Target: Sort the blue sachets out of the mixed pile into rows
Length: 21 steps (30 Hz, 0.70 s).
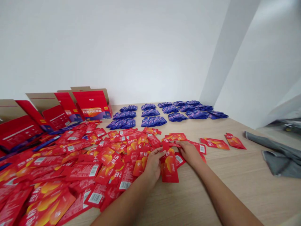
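Note:
My left hand (154, 164) is closed on the edge of a red sachet (169, 169) printed with orange fruit. The sachet hangs upright with its cap-shaped top near my fingertips. Just to the right, my right hand (188, 152) is closed with its fingertips at the end of another red sachet (173, 144), over the right side of the pile. Its thumb is mostly hidden. Under and around both hands lie loose red sachets (138, 157), some fruit side up, others showing barcodes.
Small stacks of blue-purple sachets (154, 121) stand in rows along the back. Open red cartons (92, 105) line the back left, behind the large red heap (77, 171). Two small groups of red sachets (235, 141) lie at right, near a grey cloth (282, 160).

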Each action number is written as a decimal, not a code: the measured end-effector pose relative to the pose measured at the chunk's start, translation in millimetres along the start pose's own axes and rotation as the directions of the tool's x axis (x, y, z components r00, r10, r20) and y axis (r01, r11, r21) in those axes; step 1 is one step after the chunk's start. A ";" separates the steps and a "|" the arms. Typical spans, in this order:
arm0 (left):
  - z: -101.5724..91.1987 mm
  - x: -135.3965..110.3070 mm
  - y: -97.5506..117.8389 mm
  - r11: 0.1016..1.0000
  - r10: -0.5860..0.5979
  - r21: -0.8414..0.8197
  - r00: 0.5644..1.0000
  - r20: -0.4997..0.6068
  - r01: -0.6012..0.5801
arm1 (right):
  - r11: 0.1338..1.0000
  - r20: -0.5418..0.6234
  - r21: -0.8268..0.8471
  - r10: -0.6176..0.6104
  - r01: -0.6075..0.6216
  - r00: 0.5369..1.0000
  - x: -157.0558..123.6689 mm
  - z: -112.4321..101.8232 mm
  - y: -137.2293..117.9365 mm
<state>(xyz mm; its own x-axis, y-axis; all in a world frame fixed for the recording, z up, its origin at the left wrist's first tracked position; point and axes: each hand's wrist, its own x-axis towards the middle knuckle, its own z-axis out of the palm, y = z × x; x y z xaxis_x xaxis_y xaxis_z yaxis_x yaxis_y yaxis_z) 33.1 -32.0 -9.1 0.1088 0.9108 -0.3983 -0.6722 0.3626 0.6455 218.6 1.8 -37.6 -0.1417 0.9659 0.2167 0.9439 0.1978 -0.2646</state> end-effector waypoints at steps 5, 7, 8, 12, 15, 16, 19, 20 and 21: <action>8.7 -7.3 33.3 0.997 0.075 0.000 0.995 0.066 -0.075 | 0.969 -0.108 0.133 0.224 -0.209 0.969 -0.6 -22.1 6.1; 9.3 0.3 36.4 0.997 0.073 -0.001 0.996 0.054 -0.074 | 0.883 -0.153 0.409 0.313 -0.228 0.937 -2.5 -26.4 4.5; 9.3 6.6 34.4 0.998 0.064 -0.005 0.997 0.031 -0.064 | 0.787 -0.133 0.580 0.347 -0.212 0.928 -3.6 -27.1 1.8; 9.7 36.0 11.0 0.999 0.040 -0.029 0.997 -0.072 -0.042 | 0.278 0.144 0.932 0.301 -0.231 0.943 -8.0 -21.5 -19.6; 10.2 46.7 -2.7 0.996 0.056 -0.061 0.998 -0.034 -0.058 | 0.304 0.213 0.913 0.214 -0.272 0.953 -10.6 -11.3 -35.5; 10.3 47.1 -4.2 0.996 0.054 -0.077 0.999 -0.007 -0.054 | 0.370 0.216 0.887 0.202 -0.278 0.955 -11.2 -8.0 -38.8; 10.3 43.1 -2.2 0.991 0.033 -0.131 0.999 0.040 -0.028 | 0.591 0.195 0.760 0.189 -0.270 0.962 -12.3 -1.6 -43.0; 10.1 41.7 -0.9 0.990 0.022 -0.142 0.999 0.049 -0.015 | 0.660 0.165 0.711 0.177 -0.242 0.970 -12.6 -1.1 -43.1; 9.8 40.7 0.0 0.989 0.017 -0.144 0.998 0.063 -0.007 | 0.723 0.124 0.660 0.160 -0.202 0.979 -12.9 -1.3 -43.1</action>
<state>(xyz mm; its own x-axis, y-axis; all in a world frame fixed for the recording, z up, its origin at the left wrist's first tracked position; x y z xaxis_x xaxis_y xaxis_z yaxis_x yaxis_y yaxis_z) 44.7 6.9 -18.9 0.1437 0.9273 -0.3456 -0.7717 0.3236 0.5475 180.1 -19.4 -27.8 -0.0251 0.9983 0.0534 0.5142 0.0587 -0.8557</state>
